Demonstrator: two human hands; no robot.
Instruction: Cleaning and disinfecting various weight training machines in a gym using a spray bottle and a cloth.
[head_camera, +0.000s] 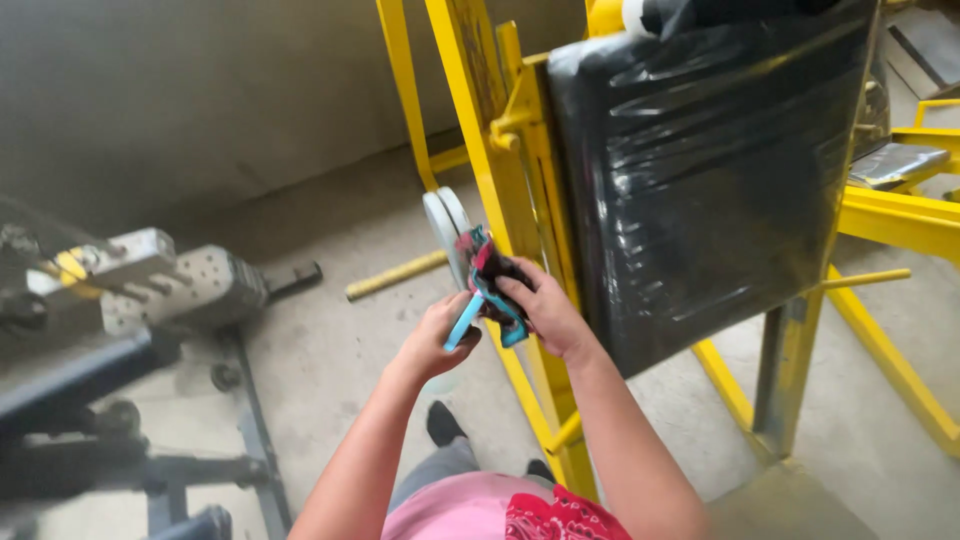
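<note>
Both my hands are up at the yellow frame: left hand pinches the rag's blue edge, right hand closes on the bunched patterned rag beside the plastic-wrapped black pad. Wiping seems underway; next I'd need firmer pressure.

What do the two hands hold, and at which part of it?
Both hold a crumpled dark cloth with blue edging. The left hand pinches its lower blue edge; the right hand grips its bunched middle.

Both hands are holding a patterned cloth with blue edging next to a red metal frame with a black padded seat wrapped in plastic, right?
Not quite: the frame is yellow, not red, as the head view shows. Both hands, left and right, do hold the patterned cloth beside the plastic-wrapped black pad.
</note>
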